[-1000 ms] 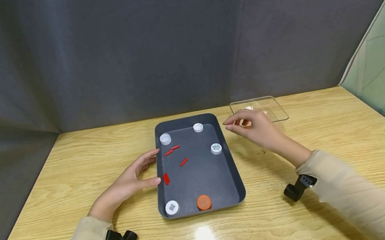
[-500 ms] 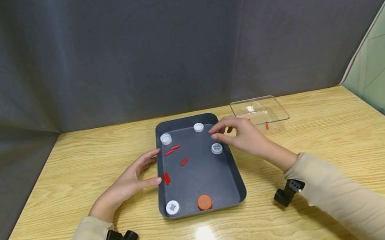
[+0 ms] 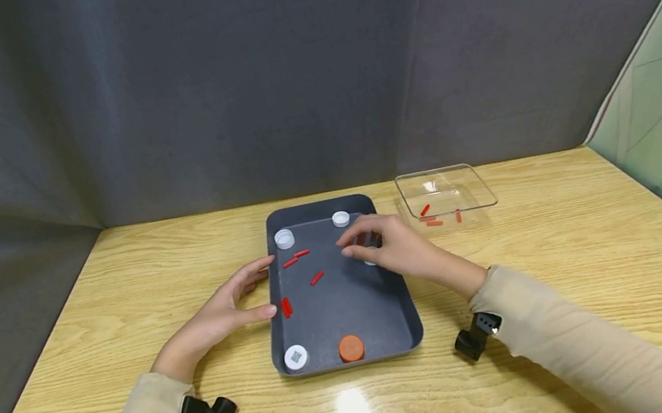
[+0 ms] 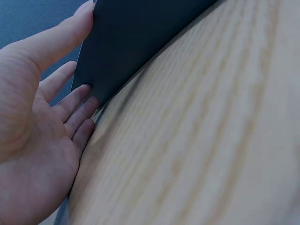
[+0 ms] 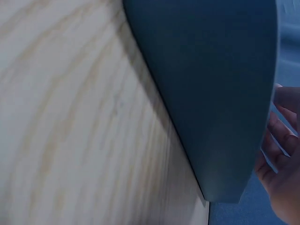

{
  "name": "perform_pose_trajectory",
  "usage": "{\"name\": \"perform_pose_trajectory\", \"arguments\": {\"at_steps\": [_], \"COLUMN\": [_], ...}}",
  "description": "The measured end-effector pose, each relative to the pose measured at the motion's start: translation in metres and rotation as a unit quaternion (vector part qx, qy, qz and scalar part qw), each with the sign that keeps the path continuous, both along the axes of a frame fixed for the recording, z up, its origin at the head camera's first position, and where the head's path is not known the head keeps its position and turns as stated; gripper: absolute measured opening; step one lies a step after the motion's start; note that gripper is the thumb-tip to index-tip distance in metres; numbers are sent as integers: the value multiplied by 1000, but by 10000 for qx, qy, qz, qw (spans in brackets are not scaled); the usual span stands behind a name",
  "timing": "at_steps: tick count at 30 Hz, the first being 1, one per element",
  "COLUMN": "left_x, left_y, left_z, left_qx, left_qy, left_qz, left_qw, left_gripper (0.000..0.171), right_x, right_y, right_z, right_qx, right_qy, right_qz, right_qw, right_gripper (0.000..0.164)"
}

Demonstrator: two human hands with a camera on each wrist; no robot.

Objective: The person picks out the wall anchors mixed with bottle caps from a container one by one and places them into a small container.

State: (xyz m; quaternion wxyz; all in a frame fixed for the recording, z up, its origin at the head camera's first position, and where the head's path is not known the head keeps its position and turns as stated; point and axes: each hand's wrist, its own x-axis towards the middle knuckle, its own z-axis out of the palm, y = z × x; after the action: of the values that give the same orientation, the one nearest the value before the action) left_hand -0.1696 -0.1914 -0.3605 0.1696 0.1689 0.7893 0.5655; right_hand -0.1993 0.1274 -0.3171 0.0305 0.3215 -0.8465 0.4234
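Five slim red rods (image 3: 317, 277) lie toward the left edge of the dark-grey rectangular tray (image 3: 352, 309). Left hand (image 3: 228, 313), spread, touches that edge. Right hand (image 3: 396, 245), fingertips parted, nothing visible held, has moved from the clear rectangular container (image 3: 463, 193) to above the tray, nearer these rods.

Possibly a lab, dark curtain (image 3: 263, 82), wood-grain table (image 3: 562, 223)

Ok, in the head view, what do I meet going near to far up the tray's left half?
White cap with a dark mark, bunched red sticks, lone red stick, two red sticks close together, far white cap.
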Motion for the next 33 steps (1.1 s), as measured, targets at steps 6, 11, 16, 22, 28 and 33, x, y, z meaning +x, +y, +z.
{"name": "perform_pose_trajectory", "arguments": {"at_steps": [6, 11, 16, 22, 28, 33], "left_x": [0, 1, 2, 3, 3, 3], "left_y": [0, 0, -1, -1, 0, 0], "left_z": [0, 0, 1, 2, 3, 3], "left_qx": [-4, 16, -16, -50, -69, -79], "left_qy": [19, 40, 5, -34, -67, -71], "left_qz": [1, -24, -22, -15, -23, -28], "left_qw": [10000, 10000, 10000, 10000, 10000, 9999], "left_gripper": [81, 81, 81, 81, 81, 81], "right_x": [-3, -4, -6, -11, -14, -14], "right_y": [-10, -14, -20, -29, -34, -36], "right_z": [-5, -6, -5, -6, -7, -8], "right_qx": [256, 520, 740, 983, 1226, 1339], "right_qy": [-214, -520, -568, -517, -637, -697], "right_qz": [236, 392, 495, 569, 653, 693], "right_qw": [9992, 9965, 9944, 9922, 9882, 9861], "right_gripper": [18, 20, 19, 18, 17, 16]}}
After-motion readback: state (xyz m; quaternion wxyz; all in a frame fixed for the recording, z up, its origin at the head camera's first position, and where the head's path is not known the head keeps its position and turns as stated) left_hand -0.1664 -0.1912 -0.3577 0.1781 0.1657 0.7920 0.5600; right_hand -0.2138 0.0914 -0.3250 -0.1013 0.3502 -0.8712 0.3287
